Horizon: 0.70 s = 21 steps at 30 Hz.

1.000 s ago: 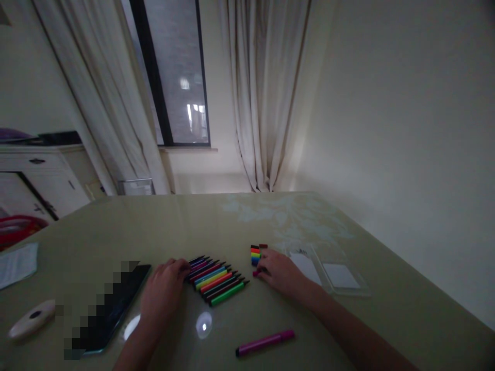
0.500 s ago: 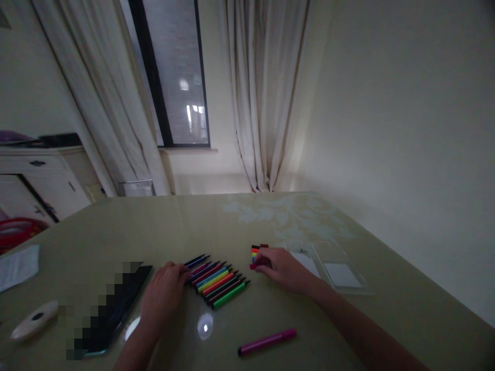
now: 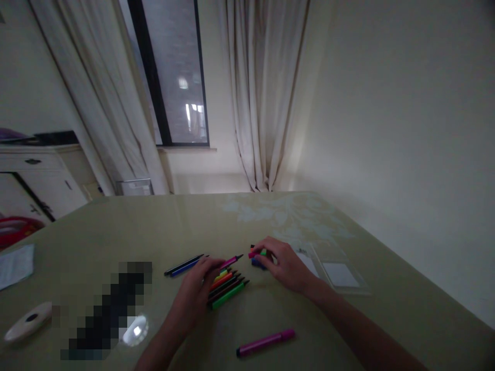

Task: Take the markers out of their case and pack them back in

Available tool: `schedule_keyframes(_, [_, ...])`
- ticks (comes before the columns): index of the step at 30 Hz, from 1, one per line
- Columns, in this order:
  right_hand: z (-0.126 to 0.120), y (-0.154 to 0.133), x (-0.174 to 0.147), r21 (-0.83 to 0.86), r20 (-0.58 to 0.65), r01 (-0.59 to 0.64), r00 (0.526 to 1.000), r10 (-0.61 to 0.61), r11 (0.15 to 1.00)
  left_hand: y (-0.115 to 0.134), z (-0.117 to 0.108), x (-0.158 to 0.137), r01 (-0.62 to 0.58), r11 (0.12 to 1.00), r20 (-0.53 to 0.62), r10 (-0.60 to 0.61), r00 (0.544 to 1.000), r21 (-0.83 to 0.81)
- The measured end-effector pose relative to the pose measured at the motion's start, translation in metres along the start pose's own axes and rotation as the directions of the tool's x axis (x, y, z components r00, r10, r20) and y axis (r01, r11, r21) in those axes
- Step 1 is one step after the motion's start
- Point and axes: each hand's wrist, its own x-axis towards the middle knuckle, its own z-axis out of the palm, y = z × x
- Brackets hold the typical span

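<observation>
My left hand (image 3: 199,283) is closed on an uncapped pink marker (image 3: 231,262), its dark tip pointing right. Between the thumb and fingers of my right hand (image 3: 281,262) is a small pink cap (image 3: 252,255), a short gap from that tip. Under and beside my left hand lies a row of uncapped markers, with a green marker (image 3: 229,296) nearest me; the hand hides some of them. Two dark blue markers (image 3: 183,264) lie farther left. Several coloured caps (image 3: 257,263) sit behind my right fingers, partly hidden. A capped magenta marker (image 3: 266,342) rests apart, near the front.
A clear plastic case (image 3: 342,275) with white inserts lies right of my right hand. On the left are a pixelated dark object (image 3: 112,314), a white oval object (image 3: 29,322) and a paper (image 3: 16,267). The wall borders the table's right side.
My left hand has moved right and lifted the pink marker from the row. My right hand has risen slightly from the caps with the pink cap.
</observation>
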Motion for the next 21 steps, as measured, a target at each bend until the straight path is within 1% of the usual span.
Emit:
schedule_keyframes(2, [-0.001,-0.001,0.0,0.008,-0.014,0.023,1.0,-0.023,1.0,0.005,0.004,-0.002,-0.018,0.999,0.0,0.018,1.0,-0.028])
schedule_keyframes(5, [-0.001,-0.001,-0.001,0.016,-0.022,0.041,0.999,-0.04,0.999,0.007,0.006,-0.003,-0.01,0.998,0.004,0.01,1.0,-0.059])
schedule_keyframes(13, [0.003,-0.005,-0.002,0.036,0.016,0.057,0.998,-0.057,0.998,0.012,0.005,-0.004,0.005,0.996,0.017,-0.003,1.0,-0.091])
schedule_keyframes(16, [0.006,-0.005,-0.002,0.056,0.035,0.058,0.998,-0.06,0.997,0.017,0.008,-0.005,0.043,0.99,0.035,-0.038,0.999,-0.138])
schedule_keyframes(21, [0.008,-0.002,-0.004,0.132,0.025,0.012,1.0,-0.015,0.991,0.024,0.013,-0.007,0.107,0.977,0.008,-0.108,0.994,-0.186])
